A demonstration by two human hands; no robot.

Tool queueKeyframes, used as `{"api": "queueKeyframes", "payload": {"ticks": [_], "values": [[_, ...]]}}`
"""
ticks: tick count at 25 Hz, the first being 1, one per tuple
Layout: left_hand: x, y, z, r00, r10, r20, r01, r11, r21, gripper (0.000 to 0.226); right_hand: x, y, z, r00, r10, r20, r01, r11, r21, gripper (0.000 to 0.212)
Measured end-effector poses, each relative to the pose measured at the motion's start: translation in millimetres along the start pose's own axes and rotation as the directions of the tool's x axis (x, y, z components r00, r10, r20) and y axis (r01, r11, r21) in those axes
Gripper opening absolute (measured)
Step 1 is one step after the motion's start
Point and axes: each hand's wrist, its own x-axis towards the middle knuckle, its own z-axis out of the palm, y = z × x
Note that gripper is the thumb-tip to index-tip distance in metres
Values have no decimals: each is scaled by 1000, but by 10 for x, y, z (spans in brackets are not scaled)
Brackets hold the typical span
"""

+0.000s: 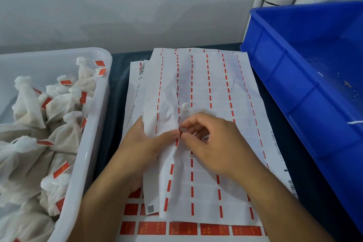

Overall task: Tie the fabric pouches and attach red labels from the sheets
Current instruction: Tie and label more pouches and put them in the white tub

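- Hiding most of a small fabric pouch (187,107), the right hand (216,143) is lying over it on the top label sheet (206,88); only the pouch's gathered white neck and a loop of string are peeking out above the knuckles.
- Curling its thumb and forefinger together, the right hand is pinching at a tiny red label (180,131) in the sheet's second dashed column; how much of the label is lifted is too small to make out.
- Gripping the crumpled left edge of that same sheet, the left hand (143,143) is pressing its thumb right up against the red label, so both hands are meeting at one spot.
- Lying beneath, a lower sheet (182,229) is showing a row of full red labels near the bottom edge, the rest covered; its print is too blurred to read.
- Sitting to the left, a white tub (94,124) is holding many tied pouches (64,135) with red tags, its left side and near end running out of view.
- Standing to the right, a blue crate (294,84) is tilting over the sheets' right margin, cut off at the right edge; a few pale scraps are lying inside.
- Showing between tub and sheets is a narrow strip of dark tabletop (115,76), and another thin strip is running just beside the crate, leaving little side room.
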Motion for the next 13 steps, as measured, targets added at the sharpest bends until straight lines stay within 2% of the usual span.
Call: {"api": "queueKeyframes", "payload": {"ticks": [7,13], "values": [[-18,-20,1,1000,0,5,0,1000,-30,40,-12,-4,19,999,-5,-53,3,999,-40,20],[-55,9,65,1000,19,8,-18,1000,-15,48,-33,-24,53,993,21,-119,-28,998,-53,15]]}}
